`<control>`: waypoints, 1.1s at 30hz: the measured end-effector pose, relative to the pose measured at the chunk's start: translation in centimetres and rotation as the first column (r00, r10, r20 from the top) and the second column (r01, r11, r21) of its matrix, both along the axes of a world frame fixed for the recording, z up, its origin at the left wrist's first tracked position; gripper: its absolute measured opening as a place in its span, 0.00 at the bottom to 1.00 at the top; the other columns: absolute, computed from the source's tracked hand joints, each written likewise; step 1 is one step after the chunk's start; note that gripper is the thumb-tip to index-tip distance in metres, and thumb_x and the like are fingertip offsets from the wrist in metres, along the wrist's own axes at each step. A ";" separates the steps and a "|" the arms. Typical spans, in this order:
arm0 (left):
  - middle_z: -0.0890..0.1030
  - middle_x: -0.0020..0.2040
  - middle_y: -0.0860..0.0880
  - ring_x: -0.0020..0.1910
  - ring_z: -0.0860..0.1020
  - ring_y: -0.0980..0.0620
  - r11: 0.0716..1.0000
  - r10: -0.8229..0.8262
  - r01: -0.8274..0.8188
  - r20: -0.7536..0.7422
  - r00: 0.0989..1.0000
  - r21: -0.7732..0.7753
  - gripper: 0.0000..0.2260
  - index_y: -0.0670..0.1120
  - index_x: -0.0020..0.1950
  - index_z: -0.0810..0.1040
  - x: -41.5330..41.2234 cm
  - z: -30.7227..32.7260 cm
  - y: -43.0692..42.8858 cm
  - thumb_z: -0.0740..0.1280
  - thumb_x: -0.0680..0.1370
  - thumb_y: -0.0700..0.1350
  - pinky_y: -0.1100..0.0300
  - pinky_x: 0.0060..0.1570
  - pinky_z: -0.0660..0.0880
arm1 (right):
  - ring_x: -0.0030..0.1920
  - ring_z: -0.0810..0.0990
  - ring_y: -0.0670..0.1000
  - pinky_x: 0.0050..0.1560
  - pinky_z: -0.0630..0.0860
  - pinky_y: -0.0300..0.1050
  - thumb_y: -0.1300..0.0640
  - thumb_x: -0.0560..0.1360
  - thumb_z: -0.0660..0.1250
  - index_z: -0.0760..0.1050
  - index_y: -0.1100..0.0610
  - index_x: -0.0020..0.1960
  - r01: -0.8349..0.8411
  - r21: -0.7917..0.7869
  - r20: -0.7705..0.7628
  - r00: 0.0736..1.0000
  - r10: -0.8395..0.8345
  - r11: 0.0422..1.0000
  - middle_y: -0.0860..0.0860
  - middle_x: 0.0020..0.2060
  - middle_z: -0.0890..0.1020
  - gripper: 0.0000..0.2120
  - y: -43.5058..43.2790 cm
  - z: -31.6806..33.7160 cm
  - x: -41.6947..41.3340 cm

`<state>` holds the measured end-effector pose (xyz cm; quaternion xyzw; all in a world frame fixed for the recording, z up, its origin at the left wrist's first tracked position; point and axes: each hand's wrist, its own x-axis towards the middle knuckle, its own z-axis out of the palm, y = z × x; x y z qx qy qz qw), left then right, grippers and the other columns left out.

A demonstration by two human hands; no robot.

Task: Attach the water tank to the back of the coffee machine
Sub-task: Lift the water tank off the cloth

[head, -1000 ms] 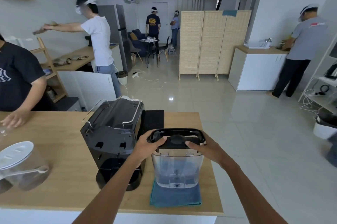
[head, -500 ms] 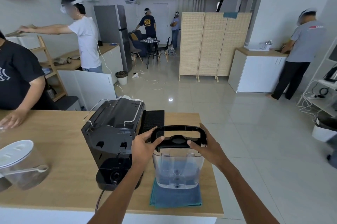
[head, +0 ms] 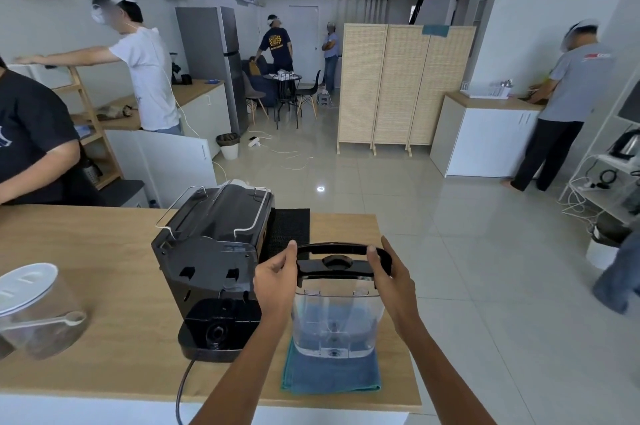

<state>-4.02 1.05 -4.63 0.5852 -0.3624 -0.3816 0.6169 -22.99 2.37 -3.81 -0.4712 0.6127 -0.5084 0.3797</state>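
Here, left hand (head: 277,281), right hand (head: 393,281) both grip water tank (head: 336,317) top beside coffee machine (head: 214,265); no legible labels.

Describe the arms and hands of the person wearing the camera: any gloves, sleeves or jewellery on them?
Two bare forearms reach in from the bottom edge of the view. The left hand and the right hand wear no gloves. No sleeve shows on either arm up to the picture's edge, and no watch, bracelet or ring can be seen on the sides facing the camera. No markings show either.
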 end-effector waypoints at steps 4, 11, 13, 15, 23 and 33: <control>0.75 0.70 0.38 0.70 0.72 0.38 0.991 -0.131 0.130 0.020 0.991 0.043 0.22 0.42 0.68 0.79 0.1 -0.6 -0.5 0.63 0.82 0.57 0.50 0.72 0.68 | 0.70 0.74 0.54 0.70 0.68 0.50 0.34 0.74 0.64 0.66 0.42 0.76 0.036 0.002 0.067 0.997 -0.036 0.999 0.48 0.68 0.78 0.33 -0.1 0.1 0.3; 0.67 0.78 0.55 0.78 0.63 0.53 0.957 -0.289 0.289 -0.016 0.957 0.007 0.20 0.58 0.77 0.68 0.5 -1.1 -0.2 0.55 0.85 0.56 0.52 0.77 0.57 | 0.74 0.69 0.53 0.73 0.64 0.51 0.37 0.76 0.64 0.62 0.39 0.78 -0.038 0.004 0.094 0.995 0.037 0.999 0.47 0.73 0.73 0.32 0.0 -0.1 -0.2; 0.66 0.78 0.55 0.77 0.62 0.54 0.947 -0.321 0.321 -0.026 0.947 0.008 0.21 0.61 0.76 0.67 0.6 -1.3 -0.2 0.57 0.83 0.60 0.50 0.78 0.56 | 0.75 0.67 0.53 0.73 0.63 0.51 0.34 0.73 0.62 0.60 0.39 0.78 -0.066 -0.007 0.090 0.994 0.066 0.998 0.47 0.75 0.70 0.36 0.2 -0.2 -0.3; 0.65 0.78 0.57 0.75 0.61 0.58 0.937 -0.350 0.350 0.000 0.937 -0.009 0.23 0.62 0.77 0.66 0.6 -1.3 0.1 0.59 0.81 0.61 0.56 0.74 0.56 | 0.75 0.66 0.51 0.72 0.63 0.48 0.34 0.71 0.61 0.57 0.38 0.79 -0.105 -0.029 0.076 0.991 0.107 0.994 0.46 0.77 0.66 0.38 0.6 -0.5 -0.6; 0.59 0.80 0.60 0.79 0.57 0.56 0.914 -0.394 0.405 0.155 0.906 -0.041 0.36 0.65 0.79 0.58 1.4 -2.2 1.2 0.69 0.75 0.65 0.53 0.76 0.57 | 0.78 0.63 0.52 0.73 0.64 0.50 0.40 0.75 0.61 0.48 0.37 0.79 -0.254 -0.074 -0.124 0.962 0.244 0.964 0.40 0.78 0.61 0.36 1.3 -3.2 -2.0; 0.67 0.69 0.24 0.63 0.64 0.18 0.892 -0.435 0.435 0.483 0.760 0.120 0.43 0.71 0.78 0.46 1.9 -3.2 1.9 0.65 0.70 0.74 0.25 0.60 0.64 | 0.72 0.66 0.42 0.68 0.67 0.39 0.21 0.66 0.60 0.43 0.24 0.73 -0.274 -0.102 -0.197 0.948 0.250 0.956 0.33 0.74 0.64 0.42 0.8 -5.4 -2.4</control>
